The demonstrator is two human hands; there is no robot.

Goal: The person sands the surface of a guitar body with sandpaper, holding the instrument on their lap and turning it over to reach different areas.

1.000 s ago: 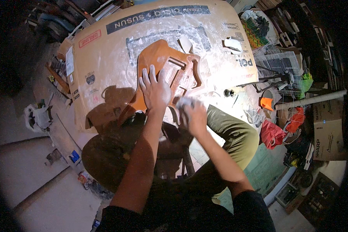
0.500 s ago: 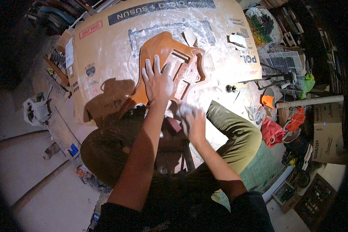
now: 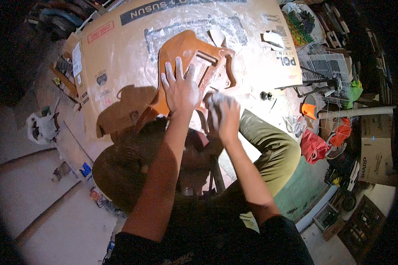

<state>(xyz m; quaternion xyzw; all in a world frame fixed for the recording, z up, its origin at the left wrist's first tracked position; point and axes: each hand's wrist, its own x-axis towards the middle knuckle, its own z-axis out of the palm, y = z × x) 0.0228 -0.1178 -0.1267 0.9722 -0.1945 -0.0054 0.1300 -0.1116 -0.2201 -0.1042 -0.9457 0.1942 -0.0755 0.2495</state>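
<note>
Nearest me, both forearms come up from the lower edge over a dark round stool and my bent knee in olive trousers.

Right hand: fingers clenched around a pale, dusty wad, probably sanding paper or cloth, I cannot tell which. It sits at the near edge of the orange guitar-shaped wooden body.

Left hand: fingers released and spread, palm flat on the orange body, pinning it. Both hands are white with dust.

The body lies on a flattened cardboard sheet on the floor, its lower end toward me, its cut-out pockets on the far side.

To do this stroke well, I judge: keep the left palm bearing down so the piece cannot skate on the cardboard, rub with short even passes along the edge, and keep the wad flat to avoid rounding the cut-outs.

Farther off, a wire basket and an orange cup lie to the right.

Against half a second ago: the right hand has moved up closer beside the left; the left is unchanged, spread in place.
</note>
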